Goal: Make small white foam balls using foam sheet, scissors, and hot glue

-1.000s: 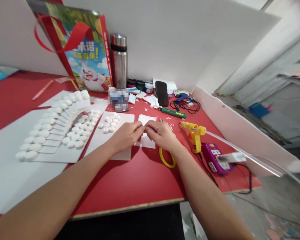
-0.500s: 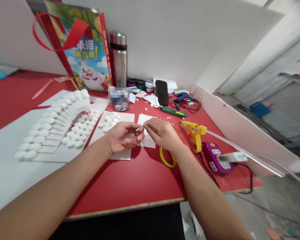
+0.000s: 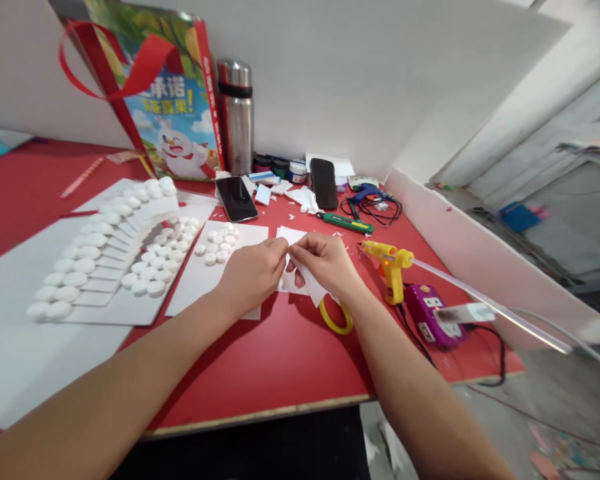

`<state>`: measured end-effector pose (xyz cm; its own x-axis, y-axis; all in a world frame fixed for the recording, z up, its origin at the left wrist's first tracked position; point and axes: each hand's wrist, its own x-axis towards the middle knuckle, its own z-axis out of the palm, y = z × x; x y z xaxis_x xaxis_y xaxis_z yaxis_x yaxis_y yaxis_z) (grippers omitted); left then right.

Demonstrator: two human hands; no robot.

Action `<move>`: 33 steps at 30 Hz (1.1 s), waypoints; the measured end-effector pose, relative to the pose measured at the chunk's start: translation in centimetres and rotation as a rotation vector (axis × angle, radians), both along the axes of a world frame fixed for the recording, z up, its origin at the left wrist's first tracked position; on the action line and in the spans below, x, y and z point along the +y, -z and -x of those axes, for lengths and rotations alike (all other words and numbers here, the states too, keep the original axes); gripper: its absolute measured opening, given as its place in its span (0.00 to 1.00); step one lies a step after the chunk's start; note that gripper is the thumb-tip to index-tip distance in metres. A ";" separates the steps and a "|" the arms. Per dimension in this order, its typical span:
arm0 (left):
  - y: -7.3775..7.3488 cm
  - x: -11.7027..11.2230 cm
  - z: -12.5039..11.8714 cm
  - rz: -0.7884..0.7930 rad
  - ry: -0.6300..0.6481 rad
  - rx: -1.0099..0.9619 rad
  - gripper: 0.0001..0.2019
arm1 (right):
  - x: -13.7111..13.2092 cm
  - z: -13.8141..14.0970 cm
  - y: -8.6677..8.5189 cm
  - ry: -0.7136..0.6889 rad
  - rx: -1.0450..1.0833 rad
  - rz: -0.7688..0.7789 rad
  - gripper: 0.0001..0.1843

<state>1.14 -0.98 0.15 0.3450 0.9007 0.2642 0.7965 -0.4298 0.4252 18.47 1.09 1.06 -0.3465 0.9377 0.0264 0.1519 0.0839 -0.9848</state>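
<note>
Above the red table, my right hand (image 3: 325, 261) is closed in a pinch on a piece of white paper (image 3: 316, 285), which hangs down below its fingers. My left hand (image 3: 257, 267) is right beside it, back turned up, with its fingertips pinched together close to the right fingertips. What the left fingers hold is hidden. Under and behind the hands lies a white sheet (image 3: 291, 235). Left of them, small white round pieces (image 3: 223, 241) sit on a white board (image 3: 190, 293). A yellow ring (image 3: 336, 328), perhaps tape or a scissors handle, lies below my right hand.
A yellow glue gun (image 3: 391, 267) with a long clear stick stands by a purple power socket (image 3: 433, 317) at right. Leftward, a white panel carries rows of white discs (image 3: 84, 265). Behind are a green cutter (image 3: 347, 223), phones (image 3: 236, 199), a steel flask (image 3: 236, 120) and a bag (image 3: 173, 113).
My left hand has turned from palm-up to back-up, its fingers now pinched. My right hand has rolled inward, and a piece of white paper now shows hanging from it.
</note>
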 end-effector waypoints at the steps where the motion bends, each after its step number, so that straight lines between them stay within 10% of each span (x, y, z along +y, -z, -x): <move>1: 0.0 0.0 -0.1 -0.022 -0.010 0.081 0.11 | 0.0 0.1 0.0 0.010 0.042 0.035 0.13; 6: 0.1 0.0 -0.2 -0.046 -0.006 0.208 0.08 | 0.1 0.4 0.2 0.049 0.162 0.143 0.12; 15: 0.5 0.2 0.3 -0.051 0.087 -0.367 0.14 | 0.2 0.1 0.1 0.014 0.243 0.235 0.14; 23: 0.5 0.4 0.5 -0.128 -0.001 -0.425 0.15 | 1.3 0.0 -0.7 0.005 0.439 0.739 0.21; 33: 0.6 0.4 0.2 -0.154 0.003 -0.454 0.15 | 1.2 0.1 -0.4 -0.069 0.587 0.810 0.13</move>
<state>0.95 -0.54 -0.49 0.1661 0.8384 0.5191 0.5437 -0.5170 0.6611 18.33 2.25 1.50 -0.5376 0.7269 -0.4273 -0.3562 -0.6551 -0.6664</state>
